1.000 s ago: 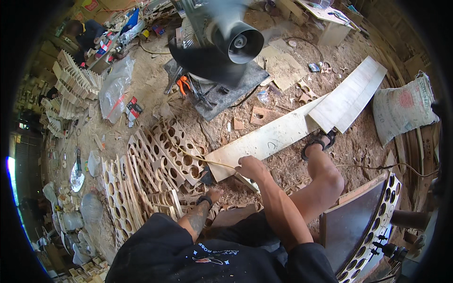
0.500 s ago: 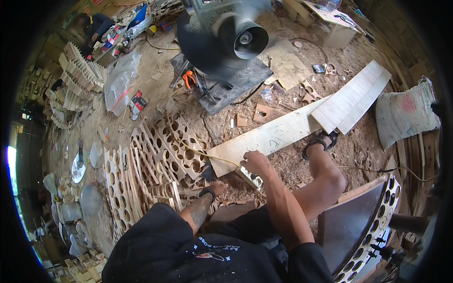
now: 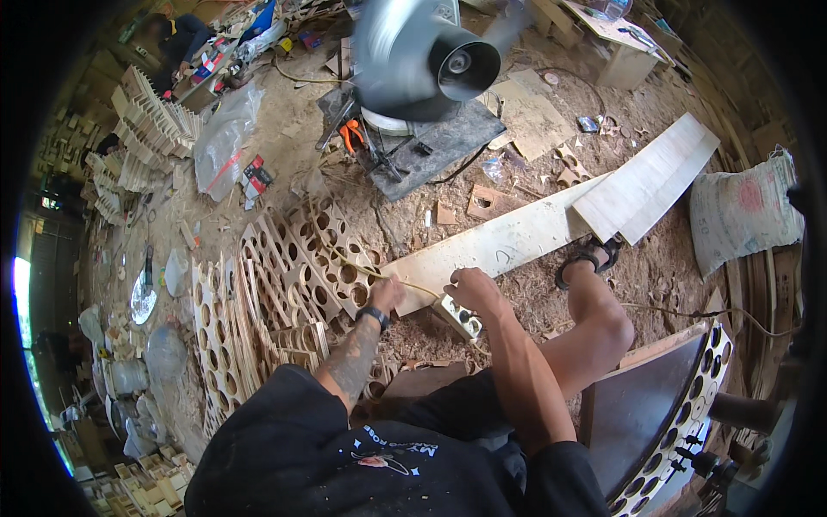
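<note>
A long pale wooden board (image 3: 500, 244) lies slanting across the floor ahead of me. My left hand (image 3: 387, 295), with a dark wristband, is at the board's near left end, its fingers closed at the edge beside a yellow cord (image 3: 418, 289). Over the board's front edge hovers my right hand (image 3: 474, 291), fingers curled inward; whatever is between them is hidden. Just below that hand sits a white power strip (image 3: 457, 319). A second pair of pale planks (image 3: 646, 178) overlaps the board's far right end.
Plywood pieces with round holes (image 3: 314, 258) are stacked on the left. A spinning fan (image 3: 422, 65) stands ahead, near orange-handled pliers (image 3: 351, 135). To the right are a white sack (image 3: 745, 207) and a dark curved panel (image 3: 642, 414). Another person (image 3: 177, 43) is at the far left.
My left hand has moved up and forward from the floor by the holed plywood to the board's left end. My right hand has shifted slightly and stays curled. The view has tilted a little.
</note>
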{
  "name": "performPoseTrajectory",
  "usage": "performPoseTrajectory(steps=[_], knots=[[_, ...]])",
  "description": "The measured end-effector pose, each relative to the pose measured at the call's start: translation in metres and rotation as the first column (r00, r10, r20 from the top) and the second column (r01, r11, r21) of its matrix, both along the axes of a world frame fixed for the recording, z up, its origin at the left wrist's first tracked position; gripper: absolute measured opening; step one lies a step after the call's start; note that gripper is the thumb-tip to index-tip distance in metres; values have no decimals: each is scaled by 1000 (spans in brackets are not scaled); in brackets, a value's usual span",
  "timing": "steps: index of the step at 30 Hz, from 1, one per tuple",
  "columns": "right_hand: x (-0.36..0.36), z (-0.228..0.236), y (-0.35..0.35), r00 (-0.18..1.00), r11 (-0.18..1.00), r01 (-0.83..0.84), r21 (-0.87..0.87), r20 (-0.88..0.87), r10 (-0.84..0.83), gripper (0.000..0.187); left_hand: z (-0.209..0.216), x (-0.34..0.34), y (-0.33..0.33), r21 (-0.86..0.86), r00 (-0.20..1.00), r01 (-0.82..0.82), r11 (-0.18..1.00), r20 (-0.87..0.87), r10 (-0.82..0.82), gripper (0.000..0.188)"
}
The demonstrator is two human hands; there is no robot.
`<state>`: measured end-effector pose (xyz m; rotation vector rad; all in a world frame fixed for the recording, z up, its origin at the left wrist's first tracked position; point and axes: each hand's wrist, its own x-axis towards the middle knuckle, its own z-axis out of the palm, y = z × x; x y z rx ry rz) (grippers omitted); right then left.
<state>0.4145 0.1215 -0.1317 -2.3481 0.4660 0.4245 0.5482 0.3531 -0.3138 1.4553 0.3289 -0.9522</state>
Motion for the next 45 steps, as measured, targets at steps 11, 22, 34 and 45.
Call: performPoseTrajectory(steps=[11, 22, 34, 45], knots=[[3, 3, -1, 1000, 999, 10, 31, 4, -10, 33, 145, 136, -118, -329, 930, -160, 931, 266, 254, 48], [-3, 4, -3, 999, 999, 41, 32, 13, -41, 31, 159, 134, -131, -190, 898, -278, 942, 298, 325, 53], [-7, 4, -5, 998, 996, 43, 72, 51, -47, 31, 158, 130, -131, -223, 892, -284, 933, 296, 342, 49], [-5, 8, -4, 998, 999, 25, 39, 56, -27, 33, 146, 137, -124, -298, 927, -250, 921, 202, 316, 39]])
